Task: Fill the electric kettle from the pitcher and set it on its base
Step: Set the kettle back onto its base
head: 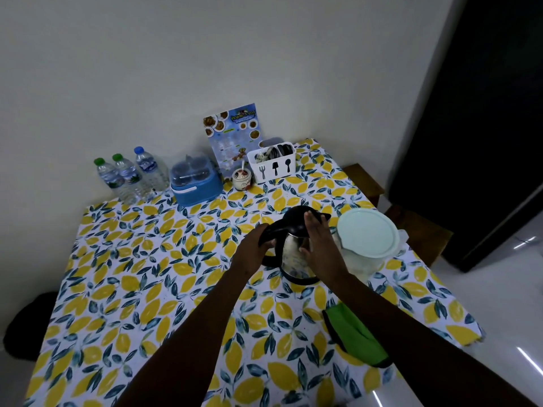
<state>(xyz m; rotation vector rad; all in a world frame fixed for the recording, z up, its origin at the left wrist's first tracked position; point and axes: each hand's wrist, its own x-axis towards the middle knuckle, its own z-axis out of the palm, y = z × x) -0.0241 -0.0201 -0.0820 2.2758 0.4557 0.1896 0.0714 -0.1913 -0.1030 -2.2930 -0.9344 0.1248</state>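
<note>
The electric kettle point(293, 254), steel with a black lid and black handle, stands near the middle right of the table on its black base point(302, 279). My left hand point(254, 250) grips the kettle's handle. My right hand point(316, 239) lies flat against the kettle's lid and right side, fingers stretched out. Just to the right stands the translucent pitcher point(367, 233) with a pale green lid, close to my right wrist.
The table point(147, 289) wears a lemon-print cloth. Along the wall stand three water bottles point(129, 174), a blue container point(195, 180), a small jar point(242, 178), a menu card point(235, 133) and a white cutlery holder point(271, 164). A green cloth point(355, 333) lies near right.
</note>
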